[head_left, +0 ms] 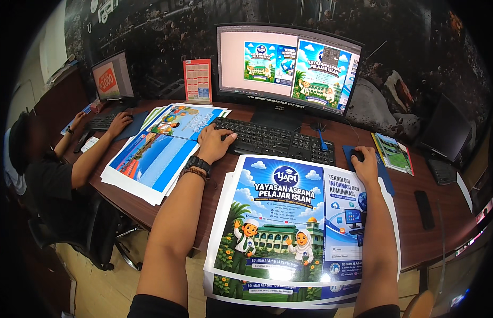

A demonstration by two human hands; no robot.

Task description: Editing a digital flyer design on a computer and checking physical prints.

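My left hand (214,143) rests at the left end of a black keyboard (281,140), fingers spread over its keys and holding nothing. A dark watch and a beaded bracelet circle that wrist. My right hand (366,165) is curled over a black computer mouse (358,155) on a blue mouse pad (385,179). Between my forearms, glossy printed sheets (273,204) overhang the desk's near edge; they show a green building and two cartoon children. Behind the keyboard, a monitor (230,69) displays a similar layout in two sizes.
More prints (151,159) are stacked on the left of the brown desk (416,212). A red desk calendar (197,79) stands beside the monitor. At far left, a co-worker (50,164) sits at another computer. A black phone-like object (424,209) and booklets (393,151) lie on the right.
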